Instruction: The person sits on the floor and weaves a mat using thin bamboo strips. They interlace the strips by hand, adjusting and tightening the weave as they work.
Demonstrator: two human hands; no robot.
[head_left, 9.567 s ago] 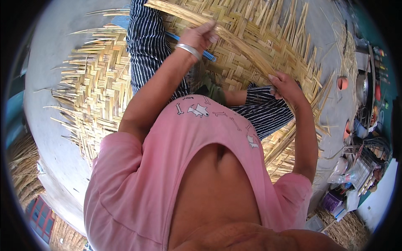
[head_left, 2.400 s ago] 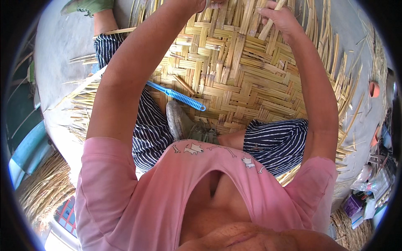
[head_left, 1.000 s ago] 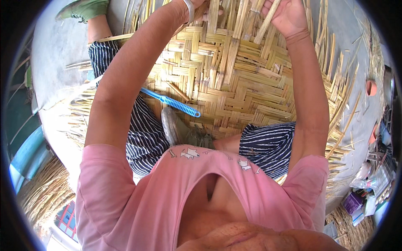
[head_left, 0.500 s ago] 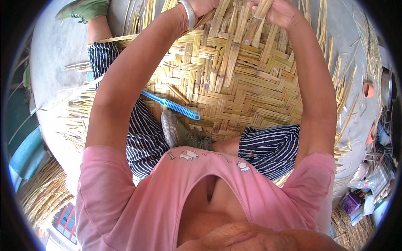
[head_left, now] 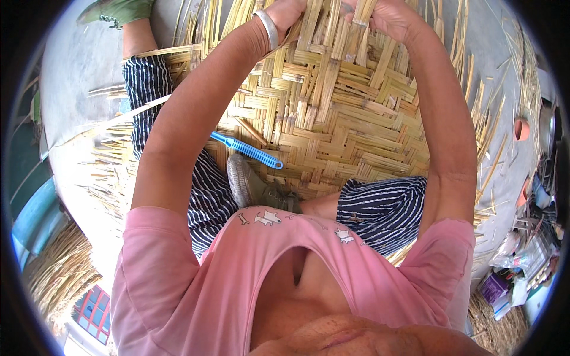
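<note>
A large woven mat (head_left: 350, 124) of flat pale-yellow bamboo strips lies on the ground under my legs. Both arms reach to its far side at the top of the view. My left hand (head_left: 291, 9), with a silver bangle (head_left: 268, 28) on the wrist, grips upright loose strips (head_left: 312, 21) at the mat's edge. My right hand (head_left: 386, 15) is closed on neighbouring strips (head_left: 358, 21) just beside it. A blue plastic comb-like tool (head_left: 246, 149) lies on the mat near my left knee, touched by neither hand.
I sit in striped trousers (head_left: 205, 196) with a grey shoe (head_left: 246, 187) tucked in front and a green shoe (head_left: 119, 9) far left. Loose strips fan out at the right edge (head_left: 493, 118). Straw bundles (head_left: 56, 273) lie lower left, household clutter (head_left: 522, 261) lower right.
Both hands have moved further up to the mat's far edge and come closer together on the upright strips. The blue tool has not moved.
</note>
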